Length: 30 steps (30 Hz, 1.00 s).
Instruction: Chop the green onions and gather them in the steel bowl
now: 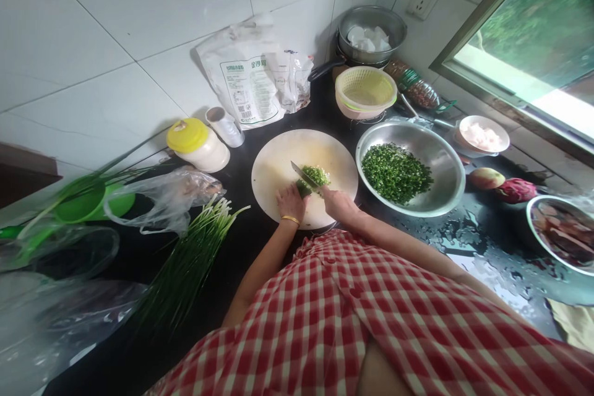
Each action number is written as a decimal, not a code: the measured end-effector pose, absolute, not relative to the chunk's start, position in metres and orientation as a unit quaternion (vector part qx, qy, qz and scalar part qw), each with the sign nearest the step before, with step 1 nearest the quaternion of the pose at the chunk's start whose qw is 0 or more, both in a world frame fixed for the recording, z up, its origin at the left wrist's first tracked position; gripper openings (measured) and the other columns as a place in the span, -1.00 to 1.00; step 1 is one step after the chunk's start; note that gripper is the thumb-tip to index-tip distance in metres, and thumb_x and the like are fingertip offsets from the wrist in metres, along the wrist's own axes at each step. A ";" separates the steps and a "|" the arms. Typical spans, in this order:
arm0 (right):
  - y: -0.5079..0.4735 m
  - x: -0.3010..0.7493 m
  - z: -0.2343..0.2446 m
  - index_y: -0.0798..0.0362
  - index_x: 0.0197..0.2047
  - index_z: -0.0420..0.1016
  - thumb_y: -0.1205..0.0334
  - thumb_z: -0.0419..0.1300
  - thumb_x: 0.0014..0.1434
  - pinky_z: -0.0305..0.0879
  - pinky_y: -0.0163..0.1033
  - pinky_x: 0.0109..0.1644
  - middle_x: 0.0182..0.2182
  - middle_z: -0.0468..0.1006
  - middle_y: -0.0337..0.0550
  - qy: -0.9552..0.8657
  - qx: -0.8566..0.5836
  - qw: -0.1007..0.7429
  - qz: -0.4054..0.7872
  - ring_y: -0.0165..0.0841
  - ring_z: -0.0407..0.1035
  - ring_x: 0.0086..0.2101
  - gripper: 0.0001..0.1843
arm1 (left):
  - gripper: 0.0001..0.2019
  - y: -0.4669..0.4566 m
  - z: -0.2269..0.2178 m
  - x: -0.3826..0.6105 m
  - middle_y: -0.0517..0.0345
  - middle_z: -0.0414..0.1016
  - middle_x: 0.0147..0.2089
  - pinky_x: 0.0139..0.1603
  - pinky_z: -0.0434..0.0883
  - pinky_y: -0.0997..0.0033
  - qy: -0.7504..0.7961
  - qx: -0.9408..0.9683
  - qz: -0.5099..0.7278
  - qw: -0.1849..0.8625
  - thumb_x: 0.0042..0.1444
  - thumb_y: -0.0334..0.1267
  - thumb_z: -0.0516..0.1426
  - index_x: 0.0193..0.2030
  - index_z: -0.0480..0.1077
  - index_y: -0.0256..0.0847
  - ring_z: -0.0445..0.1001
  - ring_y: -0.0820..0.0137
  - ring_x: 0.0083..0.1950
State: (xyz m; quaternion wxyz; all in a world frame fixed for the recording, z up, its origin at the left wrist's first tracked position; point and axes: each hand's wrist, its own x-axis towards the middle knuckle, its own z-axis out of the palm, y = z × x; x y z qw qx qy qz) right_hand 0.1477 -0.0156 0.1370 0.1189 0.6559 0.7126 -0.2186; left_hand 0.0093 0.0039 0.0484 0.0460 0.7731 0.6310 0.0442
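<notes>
On a round white cutting board (271, 164), my right hand (338, 204) is closed round the handle of a kitchen knife (304, 176). The blade lies across a small bunch of green chives (302, 188). My left hand (291, 203) presses those chives to the board, its fingers curled close beside the blade. Chopped pieces (317, 174) are heaped on the far side of the knife. Right of the board stands a steel bowl (445, 182) holding a mound of chopped chives (396, 173). A bundle of whole chives (190, 260) lies on the counter to the left.
A yellow-lidded jar (197, 145), a plastic-film roll (226, 127) and a white flour bag (245, 83) stand behind the board. Stacked colanders (365, 96) are at the back right. A dragon fruit (517, 190) lies on the wet right side. Plastic bags (158, 198) crowd the left.
</notes>
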 end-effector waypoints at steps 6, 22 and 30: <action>-0.014 0.143 0.131 0.16 0.12 0.17 0.43 -0.14 0.17 0.25 -0.15 -0.17 -0.28 0.54 0.07 0.715 0.652 0.135 -0.214 -0.14 0.44 -0.19 -0.56 | -0.56 0.005 0.040 0.017 -0.26 0.34 0.00 0.12 0.16 -0.03 0.634 0.771 0.037 0.056 0.21 -0.22 -0.06 0.18 0.19 -0.40 0.26 0.09 0.04; 0.006 0.139 0.123 0.20 0.10 0.14 0.44 -0.17 0.18 0.26 -0.15 -0.21 -0.28 0.51 0.12 0.728 0.632 0.160 -0.211 -0.15 0.44 -0.22 -0.59 | -0.53 0.003 0.034 0.016 -0.19 0.34 0.02 0.10 0.15 0.00 0.660 0.744 0.045 0.090 0.24 -0.13 -0.13 0.24 0.13 -0.29 0.24 0.13 0.06; -0.003 0.136 0.126 0.19 0.06 0.18 0.48 -0.13 0.13 0.26 -0.19 -0.23 -0.28 0.52 0.08 0.740 0.618 0.167 -0.207 -0.18 0.44 -0.23 -0.60 | -0.54 0.004 0.033 0.017 -0.20 0.32 0.03 0.10 0.14 0.00 0.659 0.744 0.057 0.094 0.22 -0.18 -0.09 0.23 0.13 -0.32 0.24 0.12 0.04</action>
